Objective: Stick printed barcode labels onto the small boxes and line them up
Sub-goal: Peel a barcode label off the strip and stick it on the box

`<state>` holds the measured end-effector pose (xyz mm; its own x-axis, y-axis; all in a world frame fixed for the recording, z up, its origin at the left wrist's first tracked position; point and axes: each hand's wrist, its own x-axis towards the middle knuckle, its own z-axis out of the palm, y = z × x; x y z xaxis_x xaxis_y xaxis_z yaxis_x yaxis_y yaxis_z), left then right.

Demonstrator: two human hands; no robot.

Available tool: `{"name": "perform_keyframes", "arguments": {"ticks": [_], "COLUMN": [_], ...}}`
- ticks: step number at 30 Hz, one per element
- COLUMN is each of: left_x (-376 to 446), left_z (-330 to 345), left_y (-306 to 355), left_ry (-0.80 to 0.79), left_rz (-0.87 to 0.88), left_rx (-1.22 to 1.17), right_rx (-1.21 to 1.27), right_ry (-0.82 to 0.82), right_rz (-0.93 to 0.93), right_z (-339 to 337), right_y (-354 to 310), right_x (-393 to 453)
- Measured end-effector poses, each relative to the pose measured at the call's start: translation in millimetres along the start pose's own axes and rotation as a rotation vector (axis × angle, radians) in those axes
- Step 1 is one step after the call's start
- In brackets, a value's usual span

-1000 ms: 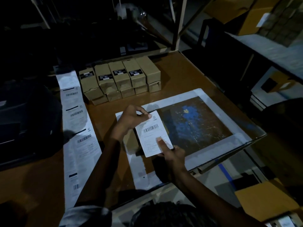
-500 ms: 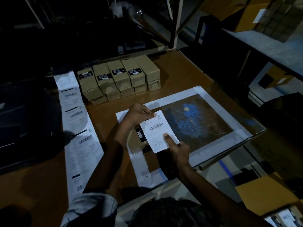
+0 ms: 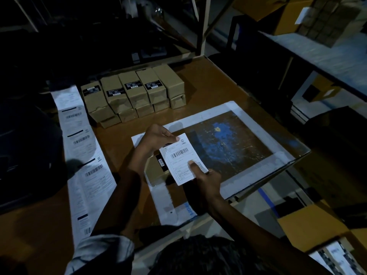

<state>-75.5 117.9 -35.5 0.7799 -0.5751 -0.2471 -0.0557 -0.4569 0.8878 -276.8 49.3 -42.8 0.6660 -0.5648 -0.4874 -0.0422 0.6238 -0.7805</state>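
Pinching barcode label (image 3: 183,158) at opposite corners: left hand (image 3: 156,136) at top, right hand (image 3: 206,176) at bottom, above small box (image 3: 154,172) lying on desk (image 3: 208,92). Likely risking skewed or creased sticking through uneven lowering. Standing behind: row of boxes (image 3: 133,94); trailing alongside: label strip (image 3: 83,155). Dim storeroom surrounding.

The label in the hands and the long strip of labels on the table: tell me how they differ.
The single label is cut free, held above a small box, the left hand pinching its top corner and the right hand its lower edge. The strip lies flat on the table, untouched, several labels joined end to end. The label sits tilted; the strip runs lengthwise. Both are white with printed barcodes.
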Motion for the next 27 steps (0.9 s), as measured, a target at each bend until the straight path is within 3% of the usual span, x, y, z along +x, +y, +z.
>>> {"name": "perform_keyframes", "arguments": {"ticks": [14, 27], "left_x": [5.9, 8.7], "left_z": [0.7, 4.6], "left_y": [-1.0, 3.2], "left_ry": [0.0, 0.003], "left_rz": [-0.032, -0.047], "left_rx": [-0.001, 0.058], "right_rx": [0.098, 0.028], "right_ry": [0.04, 0.037], "right_rz": [0.061, 0.029], "right_z": [2.8, 0.3], "right_y": [5.5, 0.2], "right_x": [5.5, 7.9]}}
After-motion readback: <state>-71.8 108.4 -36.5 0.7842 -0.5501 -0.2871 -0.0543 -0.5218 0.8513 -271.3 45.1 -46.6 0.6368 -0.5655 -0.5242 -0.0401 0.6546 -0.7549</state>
